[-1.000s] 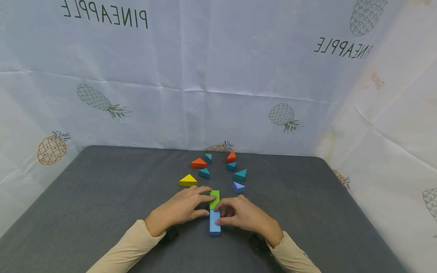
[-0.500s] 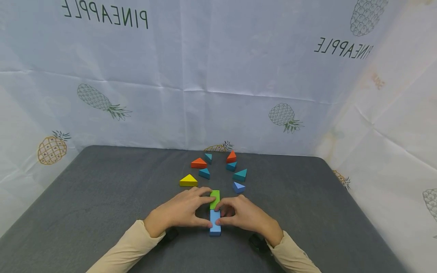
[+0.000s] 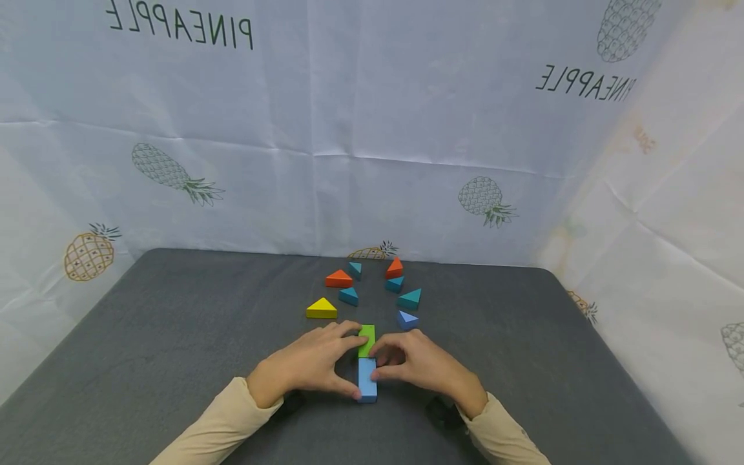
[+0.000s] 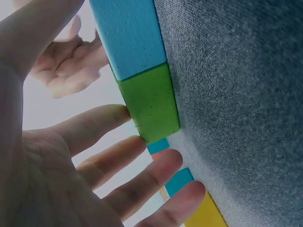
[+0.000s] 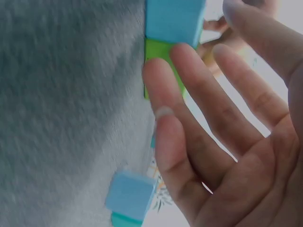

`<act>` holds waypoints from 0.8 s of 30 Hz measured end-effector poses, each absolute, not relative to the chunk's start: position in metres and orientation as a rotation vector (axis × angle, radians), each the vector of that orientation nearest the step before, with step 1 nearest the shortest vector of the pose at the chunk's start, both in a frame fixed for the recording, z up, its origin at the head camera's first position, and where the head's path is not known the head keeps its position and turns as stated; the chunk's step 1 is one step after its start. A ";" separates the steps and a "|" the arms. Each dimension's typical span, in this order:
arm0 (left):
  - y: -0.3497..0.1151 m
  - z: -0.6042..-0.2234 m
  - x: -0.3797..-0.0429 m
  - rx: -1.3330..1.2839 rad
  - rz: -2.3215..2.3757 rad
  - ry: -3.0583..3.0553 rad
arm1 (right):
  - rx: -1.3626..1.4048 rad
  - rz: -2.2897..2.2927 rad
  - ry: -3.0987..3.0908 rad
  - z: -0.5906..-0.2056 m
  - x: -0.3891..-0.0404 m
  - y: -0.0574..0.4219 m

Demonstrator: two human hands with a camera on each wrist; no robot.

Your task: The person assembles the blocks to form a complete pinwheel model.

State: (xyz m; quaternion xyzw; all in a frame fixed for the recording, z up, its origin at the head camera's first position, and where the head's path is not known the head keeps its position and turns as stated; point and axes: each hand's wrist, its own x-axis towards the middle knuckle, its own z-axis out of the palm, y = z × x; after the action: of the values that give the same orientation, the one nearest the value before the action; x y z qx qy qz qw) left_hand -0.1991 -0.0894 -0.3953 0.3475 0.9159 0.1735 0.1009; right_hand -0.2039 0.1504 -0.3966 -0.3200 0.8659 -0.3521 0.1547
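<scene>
A light blue rectangular block (image 3: 367, 380) and a green block (image 3: 370, 332) stand end to end on the dark table, blue nearer me. My left hand (image 3: 307, 359) is on their left side, fingers spread and fairly straight. Its index fingertip is at the green block, and its thumb tip is by the near end of the blue one. From the right, my right hand (image 3: 427, 367) keeps its thumb tip at the blue block's side and its index fingertip by the joint. The left wrist view shows both block sides (image 4: 130, 40) flush; right-hand fingers (image 5: 161, 78) look loosely bent.
Beyond the hands lie small triangular blocks: a yellow triangle (image 3: 321, 312) and an orange-red triangle (image 3: 338, 279) at left, a teal triangle (image 3: 409, 299) and a periwinkle triangle (image 3: 407, 320) at right, with several others. A pineapple-print cloth (image 3: 378, 129) hangs behind the table (image 3: 174, 323).
My left thumb has slid nearer to me, from the blue block's middle to its near end. My right fingers have shifted slightly rightward. The two blocks remain practically in place.
</scene>
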 end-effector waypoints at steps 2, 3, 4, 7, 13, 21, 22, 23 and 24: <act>-0.089 -0.395 -0.199 1.017 0.512 2.708 | -0.911 -1.010 2.528 -0.394 -0.205 0.153; -0.089 -0.395 -0.199 1.012 0.509 2.709 | -0.913 -1.005 2.557 -0.394 -0.206 0.155; -0.089 -0.394 -0.199 1.008 0.506 2.710 | -0.916 -1.000 2.583 -0.393 -0.206 0.156; -0.089 -0.394 -0.199 1.003 0.504 2.709 | -0.929 -0.987 2.639 -0.393 -0.208 0.158; -0.089 -0.395 -0.199 1.015 0.497 2.711 | -0.924 -0.986 2.770 -0.394 -0.211 0.161; -0.088 -0.395 -0.198 1.009 0.494 2.708 | -0.763 -0.946 3.011 -0.400 -0.217 0.167; -0.088 -0.394 -0.198 1.007 0.495 2.708 | -0.746 -0.947 3.023 -0.402 -0.218 0.168; -0.088 -0.394 -0.198 1.006 0.495 2.708 | -0.728 -0.942 3.035 -0.403 -0.219 0.169; -0.088 -0.394 -0.198 1.005 0.495 2.707 | -0.716 -0.939 3.044 -0.403 -0.220 0.170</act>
State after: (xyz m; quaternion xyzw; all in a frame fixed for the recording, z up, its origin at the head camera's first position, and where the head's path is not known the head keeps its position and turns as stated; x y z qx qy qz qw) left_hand -0.1981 -0.0878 -0.3943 0.3411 0.9188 0.1681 0.1055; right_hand -0.2205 0.1703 -0.4035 -0.2189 0.9305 -0.2871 -0.0618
